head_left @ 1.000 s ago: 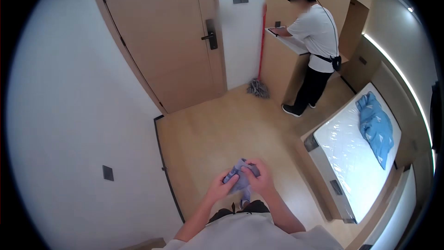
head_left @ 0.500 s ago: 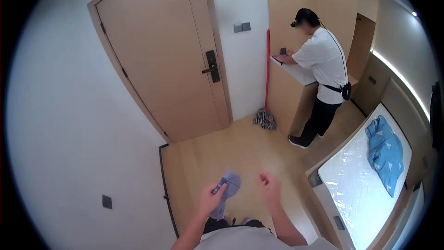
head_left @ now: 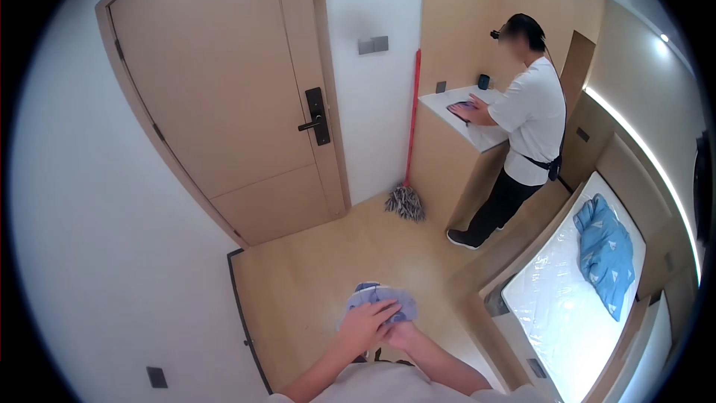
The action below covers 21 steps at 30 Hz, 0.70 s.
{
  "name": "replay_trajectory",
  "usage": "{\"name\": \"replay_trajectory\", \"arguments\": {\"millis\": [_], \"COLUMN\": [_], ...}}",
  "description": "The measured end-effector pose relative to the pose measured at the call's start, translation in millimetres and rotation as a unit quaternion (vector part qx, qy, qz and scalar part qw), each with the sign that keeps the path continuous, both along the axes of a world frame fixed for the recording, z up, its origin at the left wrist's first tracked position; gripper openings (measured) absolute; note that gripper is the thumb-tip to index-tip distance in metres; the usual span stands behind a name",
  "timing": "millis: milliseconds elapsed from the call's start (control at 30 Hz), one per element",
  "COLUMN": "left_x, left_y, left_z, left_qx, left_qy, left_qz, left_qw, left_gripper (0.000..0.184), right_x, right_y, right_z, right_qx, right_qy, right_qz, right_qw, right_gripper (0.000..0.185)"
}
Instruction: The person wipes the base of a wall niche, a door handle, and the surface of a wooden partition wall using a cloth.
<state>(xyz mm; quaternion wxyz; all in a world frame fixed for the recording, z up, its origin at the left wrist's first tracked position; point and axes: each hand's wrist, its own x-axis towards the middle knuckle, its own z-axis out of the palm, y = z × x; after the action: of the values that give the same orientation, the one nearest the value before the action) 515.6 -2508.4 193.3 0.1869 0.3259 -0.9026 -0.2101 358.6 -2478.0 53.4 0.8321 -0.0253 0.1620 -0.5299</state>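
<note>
A light purple-blue cloth with a darker blue patch is bunched up in front of my body, above the wooden floor. My left hand lies over the near side of the cloth, its fingers closed on it and reaching right. Below and to the right, my right hand grips the cloth from underneath, with its fingers partly hidden behind the left hand and the fabric. The two hands touch or nearly touch.
A co-worker stands at a white-topped counter, hands on a dark flat item. A red-handled mop leans beside it. A closed door is ahead; a plastic-covered mattress with a blue quilt is right.
My right hand, earlier apart from the cloth, has moved left to it. The left hand has shifted right with the cloth, which is now bunched between both hands. The view has turned slightly right.
</note>
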Motion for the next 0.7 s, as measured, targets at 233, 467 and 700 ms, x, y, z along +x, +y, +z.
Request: {"name": "replay_trajectory", "arguments": {"millis": [233,467,700], "left_x": [27.0,63.1,89.7], "left_y": [-106.7,-192.5,-247.5], "left_z": [-33.1,-7.1,-34.5], "left_qx": [0.063,0.021,0.089], "left_qy": [0.093,0.098,0.174], "left_qz": [-0.051,0.031,0.136], "left_qw": [0.992,0.994,0.971], "left_gripper": [0.044,0.038,0.026], "right_x": [16.3,48.2,60.4], "right_y": [-104.1,-188.9,-287.0], "right_z": [47.5,56.9,24.5], "right_qx": [-0.026,-0.044,-0.012], "right_qy": [-0.021,-0.103,-0.082], "right_qz": [-0.087,-0.137,-0.111], "right_qw": [0.996,0.984,0.99], "right_gripper": [0.062,0.058,0.054]}}
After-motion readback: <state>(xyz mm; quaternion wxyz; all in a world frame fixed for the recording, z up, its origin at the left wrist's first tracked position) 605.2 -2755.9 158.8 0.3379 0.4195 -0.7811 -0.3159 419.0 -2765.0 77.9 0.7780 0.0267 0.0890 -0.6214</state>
